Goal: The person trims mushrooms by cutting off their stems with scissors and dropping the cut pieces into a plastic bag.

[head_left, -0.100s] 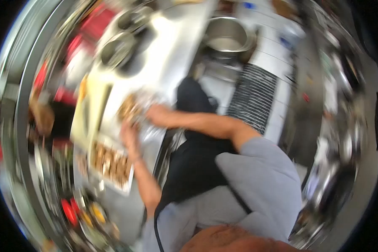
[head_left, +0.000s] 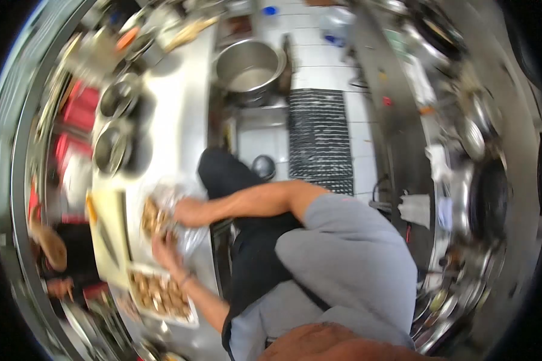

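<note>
Nearest along the left-hand desk (head_left: 173, 114) sits a white tray (head_left: 190, 320) filled with brown pieces (head_left: 156, 293), its far edge just beside a pale cutting board (head_left: 118, 207). A little farther on, the left hand (head_left: 166, 250) is at the near side of a clear plastic bag (head_left: 191, 242) lying on the desk, right by a clump of brown food (head_left: 151, 220); from where I stand its fingers blur, and I can't tell whether they're closed on anything. The right hand (head_left: 191, 212) comes in from the right at the bag's far side, fingers bent inward, and again I can't say if they grip the film. The step in hand looks to me like handling the food at the bag, and I'd judge the next move calls for one hand steadying the slack plastic while the other works freely. To the left, a knife (head_left: 109, 243) lies along the board. Farther off stand two metal bowls (head_left: 111, 147), and farthest, to the right, a big pot (head_left: 247, 55).
</note>
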### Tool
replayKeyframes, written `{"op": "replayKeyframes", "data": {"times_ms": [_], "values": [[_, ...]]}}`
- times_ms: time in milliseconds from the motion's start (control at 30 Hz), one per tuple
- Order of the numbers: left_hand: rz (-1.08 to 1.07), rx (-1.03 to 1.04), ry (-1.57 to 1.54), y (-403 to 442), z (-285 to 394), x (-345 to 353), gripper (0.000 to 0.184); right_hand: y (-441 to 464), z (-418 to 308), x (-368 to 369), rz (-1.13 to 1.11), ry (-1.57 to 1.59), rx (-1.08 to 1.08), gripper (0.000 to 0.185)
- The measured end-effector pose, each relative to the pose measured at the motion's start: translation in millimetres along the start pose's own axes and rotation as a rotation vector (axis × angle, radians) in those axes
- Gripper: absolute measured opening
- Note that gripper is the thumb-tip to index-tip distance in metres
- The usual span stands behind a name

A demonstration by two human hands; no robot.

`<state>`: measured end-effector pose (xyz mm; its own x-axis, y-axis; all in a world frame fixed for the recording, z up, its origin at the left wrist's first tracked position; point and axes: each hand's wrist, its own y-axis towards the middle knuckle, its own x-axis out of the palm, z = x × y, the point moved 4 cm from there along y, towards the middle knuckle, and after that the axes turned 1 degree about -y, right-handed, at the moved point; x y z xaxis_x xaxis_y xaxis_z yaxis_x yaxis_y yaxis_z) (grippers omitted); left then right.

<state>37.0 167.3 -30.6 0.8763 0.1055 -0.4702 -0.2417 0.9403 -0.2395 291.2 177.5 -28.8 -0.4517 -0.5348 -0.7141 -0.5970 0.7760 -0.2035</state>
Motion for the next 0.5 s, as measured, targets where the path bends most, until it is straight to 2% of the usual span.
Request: {"op": "replayKeyframes", "data": {"times_ms": [33, 67, 100, 167, 267, 367, 467, 500], "values": [[0.014, -0.025, -0.295, 24, 28, 4, 0.037, 85, -18, -33, 0.185, -0.079, -0.148, 0.01], [0.083, -0.134, -0.539, 46, 60, -20, 0.042, 119, -37, -51, 0.278, -0.132, -0.247, 0.011], [0.11, -0.042, -0.54, 102, 95, -11, 0.043, 160, -21, -103, 0.381, -0.238, -0.332, 0.011], [0.136, -0.179, -0.394, 99, 105, -33, 0.047, 160, -34, -103, 0.391, -0.195, -0.355, 0.012], [0.088, -0.197, -0.402, 108, 97, -44, 0.05, 161, -42, -107, 0.391, -0.249, -0.374, 0.012], [0.124, -0.206, -0.479, 119, 76, -58, 0.048, 162, -46, -105, 0.401, -0.21, -0.362, 0.013], [0.272, -0.219, -0.541, 124, 66, -74, 0.047, 159, -43, -113, 0.292, -0.065, -0.312, 0.02], [0.33, -0.22, -0.688, 120, 73, -70, 0.043, 160, -39, -111, 0.253, 0.003, -0.271, 0.025]]}}
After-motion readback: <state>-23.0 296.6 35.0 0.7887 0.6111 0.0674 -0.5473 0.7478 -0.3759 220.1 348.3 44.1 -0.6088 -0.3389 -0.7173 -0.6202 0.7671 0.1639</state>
